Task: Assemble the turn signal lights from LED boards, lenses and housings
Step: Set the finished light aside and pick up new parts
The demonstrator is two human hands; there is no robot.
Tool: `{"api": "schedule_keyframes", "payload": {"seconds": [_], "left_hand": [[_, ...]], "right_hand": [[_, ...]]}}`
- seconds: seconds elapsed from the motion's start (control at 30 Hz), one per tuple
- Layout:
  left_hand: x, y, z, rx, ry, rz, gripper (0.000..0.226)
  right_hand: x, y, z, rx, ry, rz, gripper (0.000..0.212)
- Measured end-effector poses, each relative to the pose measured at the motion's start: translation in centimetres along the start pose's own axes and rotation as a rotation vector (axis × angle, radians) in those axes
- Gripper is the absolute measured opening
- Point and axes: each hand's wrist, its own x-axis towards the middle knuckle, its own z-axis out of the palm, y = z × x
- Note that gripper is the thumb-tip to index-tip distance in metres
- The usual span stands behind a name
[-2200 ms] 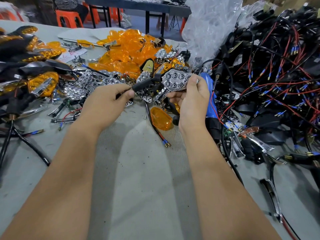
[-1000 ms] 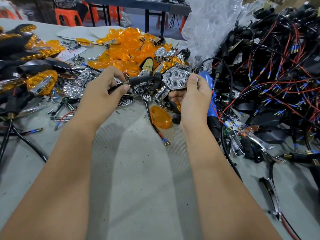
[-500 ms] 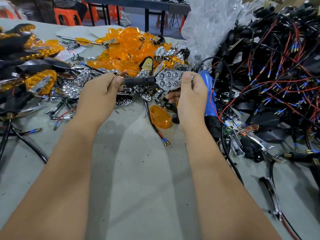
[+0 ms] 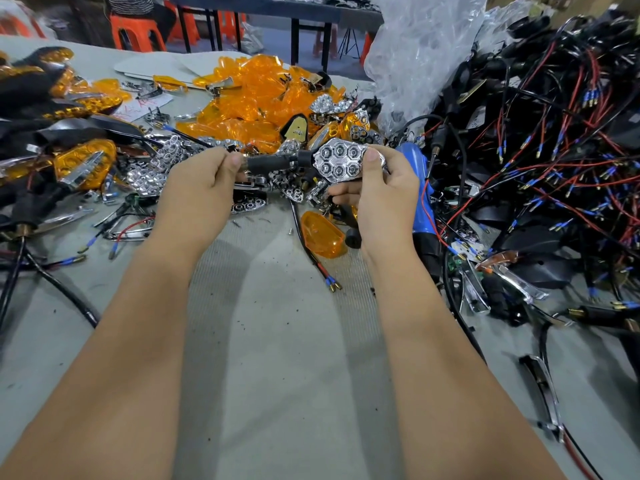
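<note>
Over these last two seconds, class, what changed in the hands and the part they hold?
The turn signal unit tipped from slanted to level. The left hand slid to its black stem's end. The right hand pinches the chrome reflector as before; the loose amber lens stayed put.

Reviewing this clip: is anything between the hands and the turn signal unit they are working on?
Nothing visible. The left hand already pinches the black stem, and the right hand holds the chrome reflector head by its edge, thumb on its rim. The unit is lifted above the parts pile.
</note>
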Motion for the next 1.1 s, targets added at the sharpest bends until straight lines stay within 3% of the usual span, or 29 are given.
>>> {"api": "schedule_keyframes", "payload": {"seconds": [0.17, 0.27, 0.4, 0.53, 0.63, 0.73, 0.83, 1.0, 1.1], "left_hand": [[-0.4, 0.4, 0.4, -0.026, 0.003, 0.047, 0.032], [-0.3, 0.3, 0.3, -0.039, 0.039, 0.048, 0.031], [-0.1, -0.1, -0.1, 0.138, 0.158, 0.052, 0.034], [0.4, -0.4, 0.2, 0.389, 0.11, 0.05, 0.031], [-0.1, 0.5, 0.5, 0.163, 0.113, 0.177, 0.03], [-1.3, 2.1, 1.5, -0.14, -0.098, 0.217, 0.035], [-2.1, 3.1, 2.5, -0.278, -0.304, 0.195, 0.032], [-2.1, 4.2, 3.0, -0.614, -0.386, 0.016, 0.023], [-1.8, 4.3, 3.2, -0.681, -0.426, -0.069, 0.019]], "right_hand": [[-0.5, 0.4, 0.9, -0.08, -0.107, -0.028, 0.014], [-0.4, 0.4, 0.8, -0.054, -0.066, -0.037, 0.014], [0.0, 0.0, 0.3, 0.051, 0.022, 0.007, 0.01], [0.0, 0.2, 0.1, 0.009, -0.015, -0.003, 0.011], [0.1, 0.2, 0.0, -0.051, -0.067, -0.035, 0.012], [0.1, 0.4, 0.2, -0.096, -0.092, -0.059, 0.009], [0.1, 0.7, 0.4, -0.109, -0.084, -0.102, 0.009], [0.4, 0.9, 0.4, -0.164, -0.065, -0.132, 0.007], [0.4, 0.9, 0.5, -0.205, -0.068, -0.146, 0.011]]}}
